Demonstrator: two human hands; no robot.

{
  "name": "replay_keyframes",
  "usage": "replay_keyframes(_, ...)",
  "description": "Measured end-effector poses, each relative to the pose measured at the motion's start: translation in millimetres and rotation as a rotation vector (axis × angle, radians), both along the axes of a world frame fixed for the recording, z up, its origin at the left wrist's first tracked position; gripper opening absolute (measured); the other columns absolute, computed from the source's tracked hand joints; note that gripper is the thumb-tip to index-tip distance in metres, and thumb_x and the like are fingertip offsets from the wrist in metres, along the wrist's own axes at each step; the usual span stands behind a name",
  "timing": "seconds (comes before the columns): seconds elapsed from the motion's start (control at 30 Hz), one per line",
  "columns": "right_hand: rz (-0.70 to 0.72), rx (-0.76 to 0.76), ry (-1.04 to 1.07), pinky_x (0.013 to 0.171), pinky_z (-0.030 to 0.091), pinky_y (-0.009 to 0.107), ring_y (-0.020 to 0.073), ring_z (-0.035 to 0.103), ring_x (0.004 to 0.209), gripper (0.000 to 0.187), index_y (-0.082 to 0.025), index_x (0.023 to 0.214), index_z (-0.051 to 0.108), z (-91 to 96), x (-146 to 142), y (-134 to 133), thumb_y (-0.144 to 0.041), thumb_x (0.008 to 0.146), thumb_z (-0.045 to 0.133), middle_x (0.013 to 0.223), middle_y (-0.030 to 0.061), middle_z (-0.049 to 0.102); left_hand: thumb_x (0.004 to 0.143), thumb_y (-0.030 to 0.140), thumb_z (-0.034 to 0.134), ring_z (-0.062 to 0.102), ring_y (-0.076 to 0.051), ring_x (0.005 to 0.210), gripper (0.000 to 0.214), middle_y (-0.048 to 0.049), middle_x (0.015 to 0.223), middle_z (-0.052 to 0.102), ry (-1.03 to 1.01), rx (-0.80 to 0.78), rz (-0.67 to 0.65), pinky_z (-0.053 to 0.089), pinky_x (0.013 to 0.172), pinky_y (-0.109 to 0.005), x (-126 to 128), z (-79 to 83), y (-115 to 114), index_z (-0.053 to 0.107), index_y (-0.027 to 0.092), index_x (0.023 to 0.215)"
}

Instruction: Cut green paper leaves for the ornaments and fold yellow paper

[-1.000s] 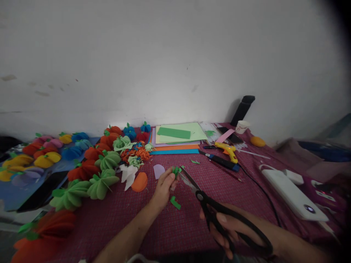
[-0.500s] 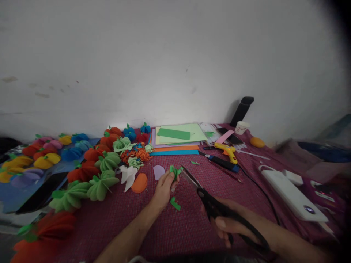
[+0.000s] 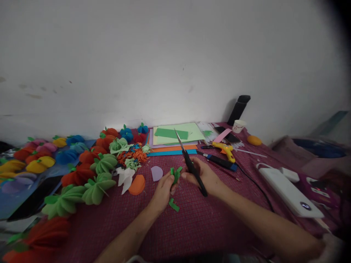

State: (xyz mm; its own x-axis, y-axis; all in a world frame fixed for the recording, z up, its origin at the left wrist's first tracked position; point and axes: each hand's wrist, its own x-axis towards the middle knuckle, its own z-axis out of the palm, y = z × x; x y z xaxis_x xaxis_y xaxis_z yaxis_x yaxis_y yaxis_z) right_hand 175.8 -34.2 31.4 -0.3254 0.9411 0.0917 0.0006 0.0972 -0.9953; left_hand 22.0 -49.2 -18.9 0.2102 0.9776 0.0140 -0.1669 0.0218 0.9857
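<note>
Pinched in my left hand [image 3: 163, 190] is a small green paper piece [image 3: 176, 174] with cut, spread ends. My right hand [image 3: 205, 177] is closed around black-handled scissors [image 3: 190, 164], whose blades point up and away from me. The fingertips of that hand are close to the green piece; whether they touch it I cannot tell. A loose green scrap [image 3: 173, 205] lies on the cloth just below my left hand. Nearby to the left are a lilac paper shape [image 3: 157, 173] and an orange paper shape [image 3: 136, 185].
Paper pumpkins [image 3: 102, 163] in several colours cover the left side, beside shredded paper [image 3: 134, 157]. Stacked coloured sheets [image 3: 197, 132] lie at the back. To the right are a yellow glue gun [image 3: 225, 150], a utility knife [image 3: 219, 162], a paper cup [image 3: 238, 126] and a white power bank [image 3: 290, 191].
My right hand has moved up and left, close to my left hand. The scissors have swung from pointing at the green piece to pointing upward. My left hand keeps its hold.
</note>
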Motion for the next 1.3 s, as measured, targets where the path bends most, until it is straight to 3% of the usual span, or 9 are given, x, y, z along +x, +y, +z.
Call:
replay_keyframes(0.23,0.004,-0.048,0.055,0.055,0.036,0.023,0.0089,0.046,0.059,0.041,-0.02,0.09,0.045,-3.6,-7.6,6.9,-0.022,0.058,0.068,0.069,-0.0052,0.05,0.078,0.041,0.044,0.025,-0.006,0.044,0.027,0.0066,0.05,0.033,-0.088,-0.106,-0.037,0.022,0.042,-0.019,1.4,-1.2,1.0,0.046,0.017,0.067)
replay_keyframes(0.43,0.029,-0.172,0.12,0.047,0.031,0.022,0.0081,0.043,0.049,0.036,-0.018,0.093,0.048,-7.7,-6.3,9.9,-0.024,0.061,0.063,0.061,-0.0063,0.05,0.067,0.03,0.059,0.023,-0.005,0.044,0.018,0.0083,0.051,0.031,-0.142,-0.148,-0.113,0.021,0.042,-0.018,1.9,6.5,-1.5,0.048,0.017,0.072)
replay_keyframes(0.7,0.072,-0.194,0.189,0.048,0.032,0.022,0.0078,0.045,0.049,0.035,-0.018,0.094,0.049,-15.6,-3.0,13.9,-0.02,0.062,0.061,0.061,-0.0061,0.052,0.072,0.038,0.051,0.024,-0.005,0.043,0.025,0.0077,0.046,0.029,-0.142,-0.239,-0.079,0.021,0.042,-0.018,3.7,5.7,1.4,0.045,0.016,0.061)
replay_keyframes(0.97,0.053,-0.163,0.193,0.051,0.033,0.022,0.0075,0.045,0.052,0.037,-0.018,0.092,0.048,-19.1,2.6,16.2,-0.023,0.06,0.066,0.065,-0.0055,0.053,0.076,0.036,0.045,0.023,-0.006,0.041,0.024,0.0075,0.045,0.028,-0.198,-0.269,-0.141,0.021,0.042,-0.02,3.3,5.7,1.8,0.044,0.017,0.063)
replay_keyframes(1.13,0.006,-0.115,0.174,0.052,0.033,0.022,0.0075,0.044,0.054,0.038,-0.019,0.091,0.046,-16.4,2.3,12.7,-0.026,0.061,0.069,0.065,-0.006,0.049,0.078,0.037,0.044,0.022,-0.007,0.042,0.025,0.0075,0.046,0.027,-0.142,-0.255,-0.119,0.022,0.042,-0.019,5.1,3.0,2.4,0.044,0.018,0.063)
replay_keyframes(1.3,0.05,-0.076,0.145,0.057,0.04,0.025,0.0106,0.049,0.06,0.052,-0.021,0.094,0.042,-24.1,-1.2,11.1,-0.024,0.054,0.075,0.069,-0.005,0.05,0.079,0.038,0.045,0.027,-0.008,0.045,0.027,0.0056,0.049,0.034,0.084,-0.14,-0.041,0.024,0.043,-0.019,7.3,-1.0,1.8,0.047,0.018,0.061)
